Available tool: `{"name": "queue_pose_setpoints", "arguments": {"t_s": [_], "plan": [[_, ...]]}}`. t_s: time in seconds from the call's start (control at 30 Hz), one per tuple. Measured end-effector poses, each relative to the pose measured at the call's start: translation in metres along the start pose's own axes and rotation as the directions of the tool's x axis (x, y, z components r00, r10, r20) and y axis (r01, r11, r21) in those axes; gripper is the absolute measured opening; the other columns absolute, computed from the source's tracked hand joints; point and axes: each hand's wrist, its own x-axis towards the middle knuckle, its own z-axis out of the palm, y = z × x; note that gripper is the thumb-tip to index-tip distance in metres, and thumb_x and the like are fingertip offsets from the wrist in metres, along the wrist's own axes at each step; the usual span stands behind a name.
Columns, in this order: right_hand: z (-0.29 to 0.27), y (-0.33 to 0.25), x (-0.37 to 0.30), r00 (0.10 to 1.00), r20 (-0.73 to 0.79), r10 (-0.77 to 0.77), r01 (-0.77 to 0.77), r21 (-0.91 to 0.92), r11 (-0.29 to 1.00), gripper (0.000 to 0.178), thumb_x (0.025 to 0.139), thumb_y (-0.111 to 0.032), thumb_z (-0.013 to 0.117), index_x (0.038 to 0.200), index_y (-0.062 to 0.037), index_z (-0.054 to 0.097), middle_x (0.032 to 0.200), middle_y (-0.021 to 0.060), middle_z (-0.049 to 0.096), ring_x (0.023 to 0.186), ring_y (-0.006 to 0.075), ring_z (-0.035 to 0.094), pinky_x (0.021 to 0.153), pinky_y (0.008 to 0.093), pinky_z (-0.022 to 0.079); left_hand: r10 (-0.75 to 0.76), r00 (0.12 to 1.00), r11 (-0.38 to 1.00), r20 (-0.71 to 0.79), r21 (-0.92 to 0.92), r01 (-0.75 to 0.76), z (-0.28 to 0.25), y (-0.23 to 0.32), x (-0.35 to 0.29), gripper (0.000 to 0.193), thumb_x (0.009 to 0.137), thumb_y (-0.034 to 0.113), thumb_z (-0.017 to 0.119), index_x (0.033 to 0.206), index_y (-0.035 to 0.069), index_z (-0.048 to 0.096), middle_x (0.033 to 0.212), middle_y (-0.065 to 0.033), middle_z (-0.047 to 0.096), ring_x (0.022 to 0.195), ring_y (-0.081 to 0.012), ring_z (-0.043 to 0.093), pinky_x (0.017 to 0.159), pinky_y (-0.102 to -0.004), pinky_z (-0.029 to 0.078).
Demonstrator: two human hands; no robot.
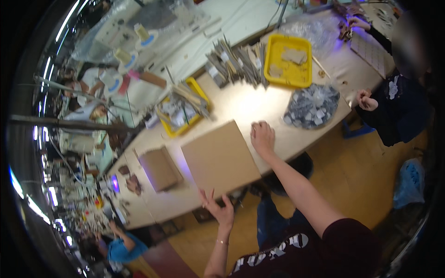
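Observation:
A flat brown cardboard sheet (220,157) lies on the pale worktable, one corner reaching over the near edge. My left hand (218,208) is at that sheet's near edge, fingers spread and thumb apart, with nothing in it; the fingertips come close to the cardboard, and I cannot tell whether they touch it. To the right of the sheet, my right hand (263,137) rests low over the tabletop with its fingers curled under. What those fingers hold, if anything, is hidden. A folded brown cardboard piece (160,169) sits left of the sheet.
Beyond the sheet stands a yellow tray (185,125) of strips and small parts. Bundled strips (236,62) and another yellow tray (288,41) are farther back. A clear bag of dark pieces (313,106) lies right. A person (394,102) is at the right end.

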Motion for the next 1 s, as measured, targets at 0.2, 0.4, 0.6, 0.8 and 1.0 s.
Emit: {"name": "queue_pose_setpoints", "arguments": {"t_s": [0.2,0.4,0.6,0.8,1.0], "plan": [[-0.027,0.021,0.006,0.989,0.12,-0.086,0.036,0.366,0.93,0.019,0.079,-0.016,0.067,0.095,-0.0096,0.061,0.089,0.0061,0.058,0.085,0.0219,0.056,0.077,0.0366,0.043,-0.116,0.973,0.988,0.199,-0.078,0.133,0.071,0.072,-0.039,0.034,0.087,0.008,0.06,0.118,-0.002,0.053,0.138,-0.0247,0.041,0.124,-0.0357,0.045,0.101,-0.0394,0.037],[-0.118,0.158,-0.062,0.69,0.722,-0.059,-0.701,0.685,0.199,0.021,0.092,-0.018,0.06,0.103,-0.0001,0.059,0.084,0.0013,0.06,0.076,0.0095,0.058,0.069,0.025,0.049,-0.186,0.741,0.654,0.645,-0.481,0.583,0.143,0.152,-0.021,0.028,0.097,0.015,0.05,0.116,-0.004,0.055,0.114,-0.0167,0.062,0.103,-0.0256,0.062,0.091,-0.0336,0.047],[-0.177,0.291,-0.152,0.668,0.66,0.345,-0.722,0.461,0.516,0.03,0.094,-0.025,0.056,0.114,-0.003,0.056,0.107,0.0072,0.06,0.102,0.0154,0.056,0.086,0.0285,0.047,0.381,0.182,0.364,0.906,-0.328,0.872,0.197,0.276,0.005,0.097,0.086,0.075,0.019,0.143,-0.003,0.027,0.137,-0.0135,0.041,0.125,-0.0226,0.041,0.104,-0.0377,0.032],[-0.223,0.301,-0.159,0.515,0.605,0.607,-0.783,0.62,0.046,0.035,0.094,-0.027,0.054,0.12,-0.0047,0.05,0.112,0.0095,0.057,0.107,0.0213,0.054,0.09,0.0348,0.045,0.28,0.037,0.43,0.959,-0.159,0.889,0.216,0.348,0.015,0.056,0.096,0.046,0.048,0.126,-0.001,0.046,0.091,-0.0005,0.058,0.069,-0.0024,0.05,0.06,-0.0164,0.046],[-0.253,0.252,-0.101,0.577,0.76,0.301,-0.464,0.608,-0.644,0.04,0.094,-0.029,0.052,0.126,-0.0065,0.045,0.118,0.0118,0.054,0.112,0.0272,0.051,0.094,0.041,0.044,0.265,0.242,0.049,0.933,-0.264,0.963,0.202,0.343,0.005,0.042,0.097,0.02,0.053,0.129,-0.001,0.037,0.114,-0.0164,0.061,0.089,-0.0151,0.062,0.077,-0.0263,0.053]]}}
